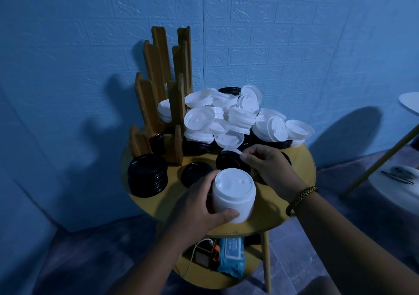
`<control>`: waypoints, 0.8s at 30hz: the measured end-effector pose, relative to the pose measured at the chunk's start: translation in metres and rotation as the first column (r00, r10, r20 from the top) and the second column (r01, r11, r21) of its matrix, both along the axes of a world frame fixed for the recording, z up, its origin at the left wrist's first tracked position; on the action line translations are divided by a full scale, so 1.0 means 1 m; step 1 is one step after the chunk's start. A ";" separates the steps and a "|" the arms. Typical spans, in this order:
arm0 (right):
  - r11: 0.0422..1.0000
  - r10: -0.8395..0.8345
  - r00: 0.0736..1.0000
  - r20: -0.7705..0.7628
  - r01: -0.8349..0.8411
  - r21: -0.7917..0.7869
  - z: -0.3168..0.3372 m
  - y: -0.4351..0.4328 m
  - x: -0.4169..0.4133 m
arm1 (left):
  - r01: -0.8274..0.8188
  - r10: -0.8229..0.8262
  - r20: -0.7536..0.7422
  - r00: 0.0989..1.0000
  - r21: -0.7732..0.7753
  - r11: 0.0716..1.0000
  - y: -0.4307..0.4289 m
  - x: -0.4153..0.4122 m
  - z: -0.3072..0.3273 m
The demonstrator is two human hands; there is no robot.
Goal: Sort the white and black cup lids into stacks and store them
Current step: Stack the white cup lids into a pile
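Being pinched by the right hand (pixel 269 167) mid-frame, a white lid (pixel 231 151) is best seated squarely on the stack (pixel 233 195) gripped by the left hand (pixel 199 206).

Domestic room, by appearance: blue embossed brick-pattern wall (pixel 272 45), round yellow wooden two-tier side table (pixel 158 206), blue wet-wipes pack (pixel 231 258) on its lower shelf.

one wooden rack (pixel 156 90) is standing centre left, one black lid stack (pixel 147 175) below it, one white lid stack (pixel 233 192) lower centre; loose white lids (pixel 238 115) are piling uncountably.
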State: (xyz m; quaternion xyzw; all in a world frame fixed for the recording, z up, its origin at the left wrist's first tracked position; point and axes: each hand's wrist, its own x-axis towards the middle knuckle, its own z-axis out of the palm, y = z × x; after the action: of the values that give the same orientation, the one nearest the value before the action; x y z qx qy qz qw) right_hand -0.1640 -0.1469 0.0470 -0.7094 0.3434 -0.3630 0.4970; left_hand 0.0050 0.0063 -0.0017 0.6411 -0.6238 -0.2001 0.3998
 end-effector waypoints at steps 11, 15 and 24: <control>0.999 0.051 0.999 -0.001 -0.051 0.011 -0.001 0.004 0.007 | -0.004 0.004 -0.002 1.000 0.007 1.000 0.000 0.000 0.001; 0.994 0.016 0.996 0.086 -0.025 0.107 0.003 0.007 0.004 | -0.010 0.010 0.003 1.000 0.013 1.000 0.001 0.000 0.000; 0.938 -0.142 0.910 0.389 -0.002 0.348 0.006 0.013 -0.004 | -0.025 0.026 -0.019 0.999 0.010 1.000 0.000 -0.001 0.000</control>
State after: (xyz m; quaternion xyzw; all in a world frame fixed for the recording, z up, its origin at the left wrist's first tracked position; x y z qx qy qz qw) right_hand -0.1683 -0.1338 0.0533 -0.5082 0.3151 -0.4561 0.6591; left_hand 0.0038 0.0060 -0.0014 0.6490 -0.6107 -0.2042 0.4051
